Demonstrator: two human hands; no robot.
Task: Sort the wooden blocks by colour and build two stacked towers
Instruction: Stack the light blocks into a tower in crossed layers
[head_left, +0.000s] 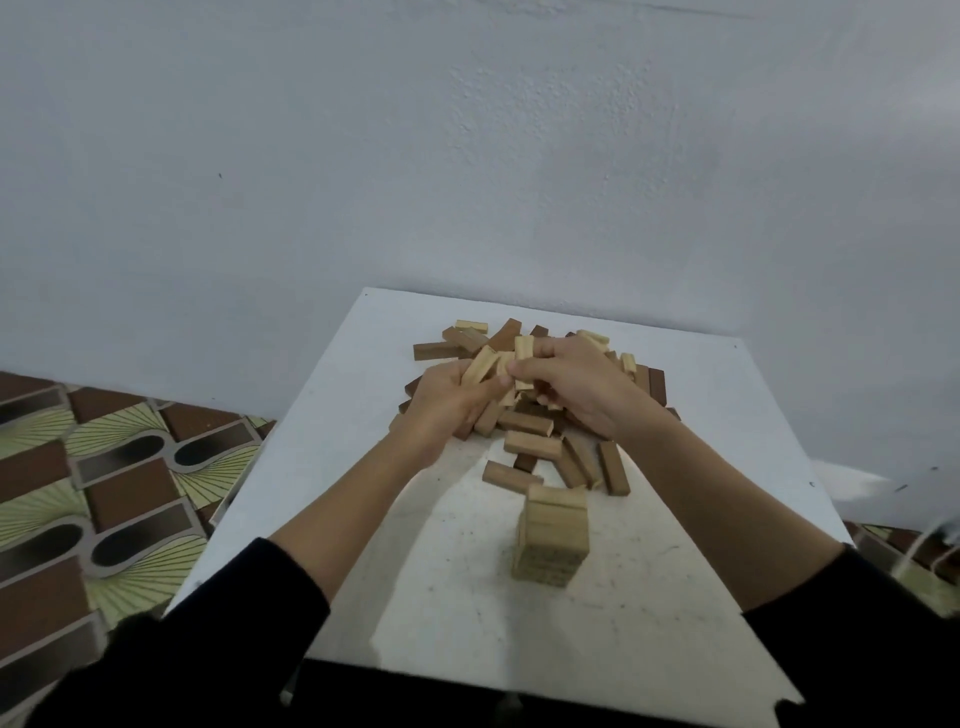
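Both hands bury part of the block pile (540, 415); left hand (447, 405) grips a pale rectangular block (480, 365), right hand (576, 387) pinches another pale block (523, 358). Light tower (553, 535) stands near.

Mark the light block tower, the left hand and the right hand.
light block tower (554, 538): head view, front face of the stack.
left hand (451, 402): head view, back of the hand, gripping light blocks.
right hand (582, 387): head view, back of the hand, pinching a light block.
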